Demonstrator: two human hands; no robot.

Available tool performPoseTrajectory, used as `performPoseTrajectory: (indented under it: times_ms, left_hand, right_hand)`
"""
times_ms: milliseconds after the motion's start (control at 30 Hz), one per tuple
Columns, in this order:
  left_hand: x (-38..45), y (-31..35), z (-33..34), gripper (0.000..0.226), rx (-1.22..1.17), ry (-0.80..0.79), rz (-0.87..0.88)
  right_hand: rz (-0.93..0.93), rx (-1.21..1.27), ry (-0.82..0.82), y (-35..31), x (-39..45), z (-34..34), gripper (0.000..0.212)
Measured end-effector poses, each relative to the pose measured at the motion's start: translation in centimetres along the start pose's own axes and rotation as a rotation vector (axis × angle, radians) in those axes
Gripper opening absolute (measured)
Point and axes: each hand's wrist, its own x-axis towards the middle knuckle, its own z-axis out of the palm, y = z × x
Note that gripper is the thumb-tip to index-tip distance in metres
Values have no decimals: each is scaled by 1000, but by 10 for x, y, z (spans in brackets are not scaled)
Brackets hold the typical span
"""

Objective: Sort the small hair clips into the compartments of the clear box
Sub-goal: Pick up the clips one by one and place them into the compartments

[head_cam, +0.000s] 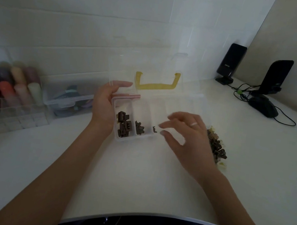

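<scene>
Forearms reach in from the near edge of the white desk (134,177). The right hand (184,137) hovers low with its fingers loosely spread and nothing between them, fingertips (161,125) pointing left toward a single dark clip (154,129) that sits just beyond them in the third compartment of the clear box (120,140). That clip looks to stand with its long axis running near-to-far, though it is too small to be sure. The pile of unsorted hair clips (217,147) lies on the other side, behind the right wrist, so this hand is the nearer one for the next pick and would have to swing back rightward to get it. The left hand (106,106) grips the box's left end, thumb side along the wall, steadying it. Larger brown clips (122,125) fill the first compartment, smaller dark ones (139,128) the second. Farther off the open lid (123,66) with its yellow handle (156,83) stands up.
</scene>
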Motion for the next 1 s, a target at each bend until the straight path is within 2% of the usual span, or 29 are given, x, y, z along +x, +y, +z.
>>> performPoseTrajectory:
  times_ms: [100,233,333,400,467,600,700,833,1000]
  left_hand:
    - [2,-2,-1,27,17,0,3]
    - [0,-2,0,27,11,-10,-12]
    - [1,0,-1,26,14,-10,-20]
    - [1,1,-2,26,27,-12,-15]
    - [0,2,-1,25,27,4,-13]
    - [-2,6,4,22,8,1,-6]
    - [-2,8,4,23,-11,0,-15]
    - [0,6,1,25,6,-9,-26]
    - [-2,7,2,25,1,-12,-3]
  right_hand:
    - [88,-110,35,23,-18,-19,20]
    - [124,-326,-120,41,-37,-19,34]
    - [206,-241,-198,42,-38,-13,31]
    - [217,-193,-166,43,-36,-12,22]
    - [233,-169,-155,43,-35,-14,24]
    - [225,-269,-85,42,-37,-19,16]
    - [254,-236,-152,42,-36,-17,8]
    - [227,-189,-167,42,-33,-16,12]
    - [200,-104,-79,34,-31,-17,22]
